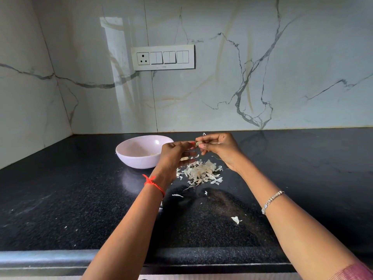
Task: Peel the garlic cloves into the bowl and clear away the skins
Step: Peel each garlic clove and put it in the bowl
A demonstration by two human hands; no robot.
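Marble walls frame a dark table [80,199] where a person peels garlic beside a pale bowl [139,152].

Both hands meet above the heap of skins [200,171], so scraps drop onto it; the right hand [220,147] pinches the garlic clove [197,143], the left hand [173,153] closes fingertips on its skin, the bowl just beside to receive it.
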